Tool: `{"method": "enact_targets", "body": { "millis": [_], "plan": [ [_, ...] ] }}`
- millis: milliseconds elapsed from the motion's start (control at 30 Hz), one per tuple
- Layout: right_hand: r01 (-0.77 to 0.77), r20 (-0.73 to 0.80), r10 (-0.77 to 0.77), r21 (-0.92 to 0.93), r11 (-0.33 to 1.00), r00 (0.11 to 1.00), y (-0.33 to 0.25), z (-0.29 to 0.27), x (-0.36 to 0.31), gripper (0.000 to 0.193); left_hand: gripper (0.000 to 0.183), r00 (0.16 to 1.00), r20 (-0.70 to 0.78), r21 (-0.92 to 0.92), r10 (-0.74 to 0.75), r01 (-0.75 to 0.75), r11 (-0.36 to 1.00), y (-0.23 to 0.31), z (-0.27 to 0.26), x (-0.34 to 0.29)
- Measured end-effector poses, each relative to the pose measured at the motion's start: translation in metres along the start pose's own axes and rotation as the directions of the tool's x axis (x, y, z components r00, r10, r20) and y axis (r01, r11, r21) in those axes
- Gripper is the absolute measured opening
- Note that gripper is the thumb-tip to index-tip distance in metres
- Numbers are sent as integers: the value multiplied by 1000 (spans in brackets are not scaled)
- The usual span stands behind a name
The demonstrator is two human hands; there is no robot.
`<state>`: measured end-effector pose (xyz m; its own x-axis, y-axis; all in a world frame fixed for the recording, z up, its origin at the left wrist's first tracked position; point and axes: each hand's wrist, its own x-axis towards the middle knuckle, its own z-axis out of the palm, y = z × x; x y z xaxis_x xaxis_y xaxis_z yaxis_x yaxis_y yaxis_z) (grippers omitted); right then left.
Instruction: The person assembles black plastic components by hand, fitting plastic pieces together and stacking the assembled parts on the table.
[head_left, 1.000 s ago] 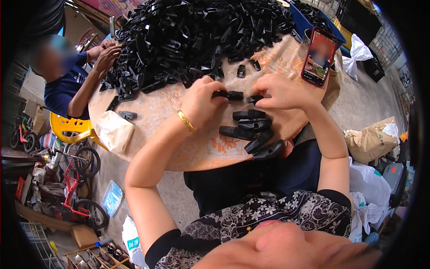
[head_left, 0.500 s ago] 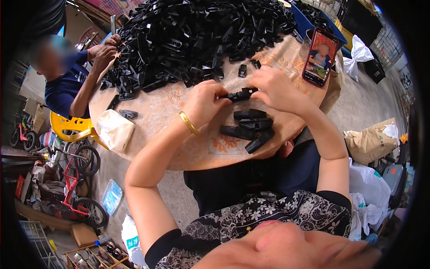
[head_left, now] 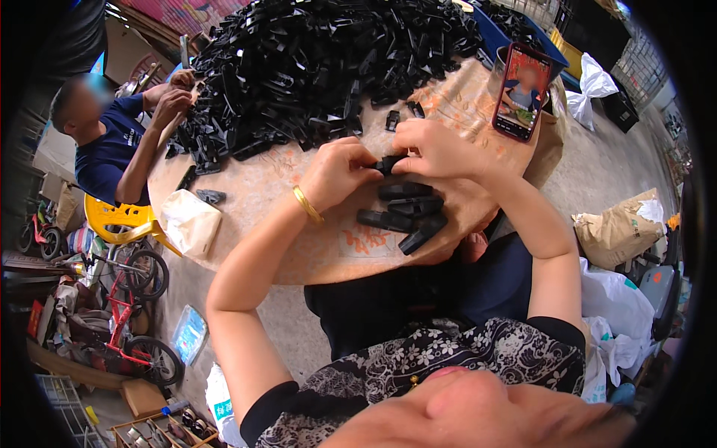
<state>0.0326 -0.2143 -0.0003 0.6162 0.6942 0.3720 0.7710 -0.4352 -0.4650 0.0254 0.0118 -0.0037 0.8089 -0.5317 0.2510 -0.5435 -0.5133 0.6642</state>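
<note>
Grey concrete floor [head_left: 627, 164] spread around a rounded table [head_left: 261, 250] whose peach cover carried orange print. Across its far side lay a broad heap [head_left: 314, 67] of glossy black parts, and at the left a co-worker [head_left: 112, 149] in a dark blue shirt had both hands at the heap's edge. Lower left stood a red bicycle [head_left: 118, 321], with a yellow chair [head_left: 112, 220] by the co-worker; a blue crate [head_left: 497, 33] holding black parts sat at the far right. Near the table's left edge lay a cream-coloured bag [head_left: 190, 220], and at its right a phone [head_left: 520, 93] stood tilted, screen lit. Left hand [head_left: 340, 172] and right hand [head_left: 439, 149] met over the table, just short of the heap. A cluster [head_left: 409, 207] of black pieces lay just below them. A gold bracelet [head_left: 307, 204] circled the left wrist. Between the hands was a small black piece [head_left: 388, 163], the fingers of both clamped on it and hiding much of its shape.
</note>
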Motion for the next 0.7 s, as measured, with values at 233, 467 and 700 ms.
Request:
{"method": "enact_targets", "body": {
  "millis": [233,467,700],
  "plan": [
    [-214,-276,128,-307,927,953,27,15,61,29,31,945,63,245,321,-326,913,-4,13,4],
    [-387,-251,310,-372,843,917,38,29,93,44,28,985,-127,444,116,-48,895,-27,1,6],
    [-265,-273,217,-156,951,937,36,-2,59,51,44,915,-402,190,38,42,981,-27,2,14]
  ]
}}
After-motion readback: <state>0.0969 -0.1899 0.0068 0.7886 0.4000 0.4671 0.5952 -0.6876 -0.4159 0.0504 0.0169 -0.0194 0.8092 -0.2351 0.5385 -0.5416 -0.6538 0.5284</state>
